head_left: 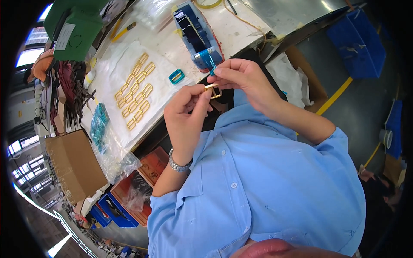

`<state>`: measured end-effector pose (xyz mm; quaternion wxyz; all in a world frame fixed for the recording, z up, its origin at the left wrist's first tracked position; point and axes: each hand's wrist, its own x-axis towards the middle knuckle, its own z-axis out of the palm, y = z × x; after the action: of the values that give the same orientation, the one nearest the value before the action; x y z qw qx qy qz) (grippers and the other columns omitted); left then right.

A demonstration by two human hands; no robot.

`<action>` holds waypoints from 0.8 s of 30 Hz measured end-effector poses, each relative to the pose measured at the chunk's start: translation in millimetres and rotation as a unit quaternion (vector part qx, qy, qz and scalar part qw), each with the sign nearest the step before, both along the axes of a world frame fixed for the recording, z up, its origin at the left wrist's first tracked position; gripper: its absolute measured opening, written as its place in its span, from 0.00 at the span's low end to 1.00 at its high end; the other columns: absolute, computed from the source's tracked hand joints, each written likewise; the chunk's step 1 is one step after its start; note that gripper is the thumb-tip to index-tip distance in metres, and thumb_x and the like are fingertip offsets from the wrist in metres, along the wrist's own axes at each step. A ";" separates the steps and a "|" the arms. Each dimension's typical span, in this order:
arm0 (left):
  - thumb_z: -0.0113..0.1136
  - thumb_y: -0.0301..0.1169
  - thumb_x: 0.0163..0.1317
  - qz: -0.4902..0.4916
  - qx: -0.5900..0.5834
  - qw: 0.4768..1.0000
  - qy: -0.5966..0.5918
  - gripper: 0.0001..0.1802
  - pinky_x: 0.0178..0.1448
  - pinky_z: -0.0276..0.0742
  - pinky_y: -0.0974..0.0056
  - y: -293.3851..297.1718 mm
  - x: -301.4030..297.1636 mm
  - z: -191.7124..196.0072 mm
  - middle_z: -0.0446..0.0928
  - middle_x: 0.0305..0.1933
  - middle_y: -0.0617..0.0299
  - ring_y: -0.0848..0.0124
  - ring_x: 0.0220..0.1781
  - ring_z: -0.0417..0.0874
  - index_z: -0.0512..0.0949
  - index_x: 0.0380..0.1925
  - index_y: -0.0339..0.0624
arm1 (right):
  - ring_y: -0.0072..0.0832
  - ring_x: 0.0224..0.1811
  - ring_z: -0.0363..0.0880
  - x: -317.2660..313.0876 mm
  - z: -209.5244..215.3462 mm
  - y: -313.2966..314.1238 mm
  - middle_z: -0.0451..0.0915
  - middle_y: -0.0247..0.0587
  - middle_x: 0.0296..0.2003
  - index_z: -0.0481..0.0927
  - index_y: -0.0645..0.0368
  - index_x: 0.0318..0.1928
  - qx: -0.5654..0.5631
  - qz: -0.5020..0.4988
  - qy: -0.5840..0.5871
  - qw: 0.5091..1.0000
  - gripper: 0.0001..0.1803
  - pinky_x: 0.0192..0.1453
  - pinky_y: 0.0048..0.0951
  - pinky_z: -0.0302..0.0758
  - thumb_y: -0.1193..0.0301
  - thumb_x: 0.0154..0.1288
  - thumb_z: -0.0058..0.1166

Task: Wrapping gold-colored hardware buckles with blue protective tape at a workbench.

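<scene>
Between the thumb and fingers of my left hand (184, 112) is a gold rectangular buckle (218, 92) with a centre bar. My right hand (251, 84) is closed in a pinch on a thin strip of shiny blue tape (211, 64), just in front of the blue tape dispenser (206, 39). Both hands are close together at the table's near edge. On the table, left of the dispenser, lies a blue buckle-shaped piece (176, 76). Farther left, several gold buckles (134, 89) are laid out in rows on a white sheet (112, 64).
A clear bag of blue pieces (99, 124) lies at the table's left end, near a cardboard box (75, 165). A yellow cutter knife (124, 32) and a green bin (79, 30) are at the far left. Red trays (154, 165) stand below; a blue bin (358, 45) stands right.
</scene>
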<state>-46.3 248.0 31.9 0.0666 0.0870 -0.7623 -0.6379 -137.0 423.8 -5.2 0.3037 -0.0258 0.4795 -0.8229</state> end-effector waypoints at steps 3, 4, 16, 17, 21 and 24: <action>0.65 0.26 0.76 -0.033 0.089 0.995 -0.040 0.08 0.33 0.80 0.72 -16.2 -10.8 20.7 0.84 0.33 0.61 0.77 0.29 0.84 0.84 0.46 0.29 | 0.23 0.44 0.89 -5.1 5.7 3.9 0.91 0.42 0.42 0.86 0.65 0.49 0.021 0.023 0.043 0.999 0.11 0.54 0.25 0.85 0.68 0.80 0.60; 0.65 0.26 0.76 -0.031 0.088 0.995 -0.040 0.08 0.33 0.80 0.72 -21.1 -15.8 22.9 0.84 0.33 0.61 0.77 0.29 0.84 0.84 0.46 0.29 | 0.23 0.43 0.89 -6.1 7.8 4.8 0.91 0.42 0.42 0.86 0.66 0.49 0.031 0.032 0.057 0.997 0.11 0.54 0.26 0.85 0.69 0.80 0.60; 0.66 0.29 0.76 -0.132 0.242 0.951 -0.137 0.08 0.43 0.85 0.69 -48.5 -34.6 46.8 0.86 0.37 0.60 0.74 0.37 0.87 0.84 0.46 0.34 | 0.23 0.39 0.87 29.9 26.6 10.6 0.90 0.43 0.37 0.85 0.64 0.46 0.049 0.015 0.005 0.999 0.11 0.49 0.25 0.83 0.67 0.79 0.60; 0.66 0.29 0.76 -0.132 0.242 0.951 -0.141 0.08 0.43 0.85 0.69 -48.1 -33.5 43.6 0.86 0.37 0.60 0.74 0.37 0.87 0.84 0.46 0.34 | 0.23 0.39 0.86 32.7 26.4 10.4 0.90 0.42 0.37 0.85 0.64 0.46 0.054 0.014 0.000 0.998 0.11 0.49 0.25 0.82 0.67 0.79 0.60; 0.67 0.32 0.76 -0.120 0.237 0.950 -0.161 0.10 0.56 0.83 0.66 -41.2 -33.7 32.0 0.87 0.47 0.60 0.73 0.48 0.86 0.85 0.48 0.36 | 0.22 0.38 0.86 37.5 15.7 9.5 0.90 0.42 0.38 0.85 0.64 0.46 0.044 0.000 -0.003 0.999 0.11 0.48 0.24 0.81 0.67 0.79 0.60; 0.69 0.30 0.74 -0.127 0.235 0.947 -0.180 0.10 0.57 0.83 0.67 -40.2 -38.2 24.2 0.87 0.48 0.61 0.74 0.49 0.86 0.86 0.48 0.35 | 0.17 0.37 0.85 37.2 9.9 9.5 0.91 0.40 0.38 0.86 0.65 0.46 0.048 -0.010 0.014 0.999 0.11 0.41 0.20 0.78 0.68 0.79 0.59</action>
<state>-84.5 207.9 56.1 -0.1752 0.1160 -0.5947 -0.7760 -99.8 433.4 4.7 0.2890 -0.0180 0.5233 -0.8014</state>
